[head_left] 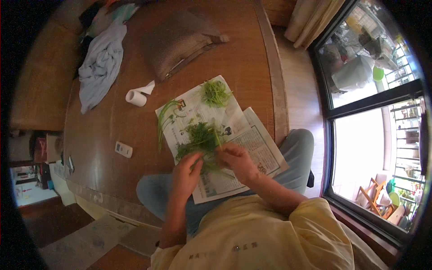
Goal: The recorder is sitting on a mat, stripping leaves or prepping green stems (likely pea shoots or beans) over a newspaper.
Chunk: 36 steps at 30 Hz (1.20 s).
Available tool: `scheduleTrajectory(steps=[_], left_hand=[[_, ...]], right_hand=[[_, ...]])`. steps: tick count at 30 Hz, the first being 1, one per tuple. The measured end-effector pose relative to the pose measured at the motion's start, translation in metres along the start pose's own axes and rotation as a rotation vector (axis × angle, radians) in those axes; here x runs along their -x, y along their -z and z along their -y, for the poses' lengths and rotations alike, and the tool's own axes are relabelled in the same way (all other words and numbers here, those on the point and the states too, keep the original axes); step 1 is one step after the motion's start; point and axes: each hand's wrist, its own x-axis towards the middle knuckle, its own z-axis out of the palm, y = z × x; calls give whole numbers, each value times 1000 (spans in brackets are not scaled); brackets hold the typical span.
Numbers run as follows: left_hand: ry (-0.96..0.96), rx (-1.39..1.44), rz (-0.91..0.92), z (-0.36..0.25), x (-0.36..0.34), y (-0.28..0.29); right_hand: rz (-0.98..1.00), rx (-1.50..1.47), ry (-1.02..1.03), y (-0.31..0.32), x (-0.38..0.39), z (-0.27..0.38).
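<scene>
Over the newspaper (252, 148), left hand (186, 173) and right hand (236, 159) each grip clamped on green herbs (200, 139); bare wood leftward.

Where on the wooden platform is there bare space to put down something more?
Bare wood lies between the paper roll, the small white remote and the newspaper, and also between the cushion and the platform's right edge. The newspaper is crowded: greens and both hands, left hand and right hand.
</scene>
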Motion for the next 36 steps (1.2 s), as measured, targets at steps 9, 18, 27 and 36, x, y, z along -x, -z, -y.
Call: scheduleTrajectory(steps=[9,18,27,36], left_hand=[[169,532,-114,4,3,-5],[158,576,-168,2,10,-6],[151,405,-94,15,1,8],[101,147,30,-10,4,9]], right_hand=[[243,630,219,-11,3,-35],[245,588,203,-15,5,-39],[47,792,418,-18,1,-13],[39,874,798,-3,-7,13]])
